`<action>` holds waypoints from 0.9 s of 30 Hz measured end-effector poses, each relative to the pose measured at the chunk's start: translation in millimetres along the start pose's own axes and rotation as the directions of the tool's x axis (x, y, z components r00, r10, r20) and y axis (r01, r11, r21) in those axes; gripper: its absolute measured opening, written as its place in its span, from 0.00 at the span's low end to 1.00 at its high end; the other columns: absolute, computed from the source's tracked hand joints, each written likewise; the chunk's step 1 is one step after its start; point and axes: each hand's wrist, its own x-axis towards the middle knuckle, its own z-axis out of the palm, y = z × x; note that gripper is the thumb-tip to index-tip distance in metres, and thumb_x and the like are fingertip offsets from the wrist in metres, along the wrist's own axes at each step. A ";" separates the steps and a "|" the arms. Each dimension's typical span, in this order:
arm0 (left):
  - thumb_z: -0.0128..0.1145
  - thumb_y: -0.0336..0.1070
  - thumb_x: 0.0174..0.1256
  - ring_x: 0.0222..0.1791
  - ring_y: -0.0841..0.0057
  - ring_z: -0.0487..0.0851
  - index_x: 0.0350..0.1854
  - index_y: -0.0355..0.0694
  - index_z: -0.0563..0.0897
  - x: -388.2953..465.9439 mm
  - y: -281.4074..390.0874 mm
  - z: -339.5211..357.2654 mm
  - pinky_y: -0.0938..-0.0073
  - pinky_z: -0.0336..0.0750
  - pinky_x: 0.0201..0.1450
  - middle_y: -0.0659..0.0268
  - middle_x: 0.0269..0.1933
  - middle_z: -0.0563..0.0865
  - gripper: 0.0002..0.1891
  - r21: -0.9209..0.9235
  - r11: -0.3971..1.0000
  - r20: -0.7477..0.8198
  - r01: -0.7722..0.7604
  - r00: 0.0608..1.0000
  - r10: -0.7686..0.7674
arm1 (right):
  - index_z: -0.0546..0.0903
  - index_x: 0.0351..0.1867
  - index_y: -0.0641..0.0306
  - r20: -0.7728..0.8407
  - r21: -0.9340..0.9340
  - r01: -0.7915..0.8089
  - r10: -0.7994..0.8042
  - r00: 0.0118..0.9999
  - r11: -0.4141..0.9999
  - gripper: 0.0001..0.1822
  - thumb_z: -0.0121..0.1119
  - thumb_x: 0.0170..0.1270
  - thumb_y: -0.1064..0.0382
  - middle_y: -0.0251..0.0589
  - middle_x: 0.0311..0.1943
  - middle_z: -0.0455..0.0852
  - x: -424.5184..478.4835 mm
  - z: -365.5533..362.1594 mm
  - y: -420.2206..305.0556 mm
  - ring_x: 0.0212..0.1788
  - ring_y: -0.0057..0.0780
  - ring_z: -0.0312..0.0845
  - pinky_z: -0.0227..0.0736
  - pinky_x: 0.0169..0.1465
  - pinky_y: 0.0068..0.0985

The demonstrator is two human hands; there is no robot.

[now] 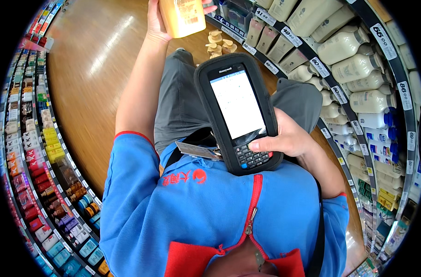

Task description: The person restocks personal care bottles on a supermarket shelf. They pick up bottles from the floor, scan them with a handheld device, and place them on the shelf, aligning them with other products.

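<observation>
My left hand [157, 20] is raised at the top edge of the view, gripping a glossy yellow bottle [183, 17] whose printed back bears a barcode. The top of that bottle is cut off by the frame. Close to my chest, my right hand [293, 136] holds a Honeywell handheld mobile computer [236, 114] in a black protective case. Its screen is lit, and my right thumb rests on the upper part of the keypad. The other right fingers are hidden behind the device. Several pump bottles [215, 46] with beige tops stand beyond it, low by the shelf.
Shelves with price labels [321, 67] run along the right, holding cream-coloured bottles [348, 69] and boxes [267, 41]. Another stocked shelf [37, 145] curves along the left. Wood-look floor [89, 69] lies between. A badge card [198, 150] hangs at my waist; my bent knees [297, 100] are near the right shelf.
</observation>
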 end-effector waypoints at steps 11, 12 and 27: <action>0.46 0.75 0.51 0.41 0.57 0.78 0.55 0.34 0.70 1.0 -15.4 13.7 0.51 0.70 0.55 0.50 0.41 0.79 0.44 0.042 0.998 0.031 -0.050 0.998 0.049 | 0.59 0.63 0.72 -0.081 -0.087 0.044 -0.051 0.995 0.995 0.39 0.66 0.50 0.67 0.46 0.55 0.73 -6.5 -0.6 -0.5 0.58 0.30 0.68 0.62 0.61 0.29; 0.46 0.75 0.51 0.41 0.57 0.78 0.54 0.34 0.70 0.5 -15.1 13.9 0.51 0.70 0.54 0.49 0.41 0.79 0.44 0.075 0.995 0.049 -0.062 0.997 0.059 | 0.59 0.63 0.72 -0.084 -0.088 0.036 -0.043 0.996 0.996 0.39 0.66 0.50 0.67 0.46 0.55 0.73 -6.8 -0.9 -0.7 0.58 0.30 0.68 0.62 0.61 0.29; 0.44 0.74 0.51 0.43 0.54 0.78 0.54 0.33 0.72 7.8 -14.4 -1.3 0.45 0.68 0.55 0.48 0.41 0.80 0.44 -0.015 0.999 0.018 0.043 0.999 -0.043 | 0.64 0.61 0.72 -0.035 0.026 0.004 -0.003 0.999 1.000 0.36 0.66 0.48 0.68 0.46 0.52 0.76 -0.2 -4.9 2.7 0.56 0.30 0.70 0.64 0.60 0.28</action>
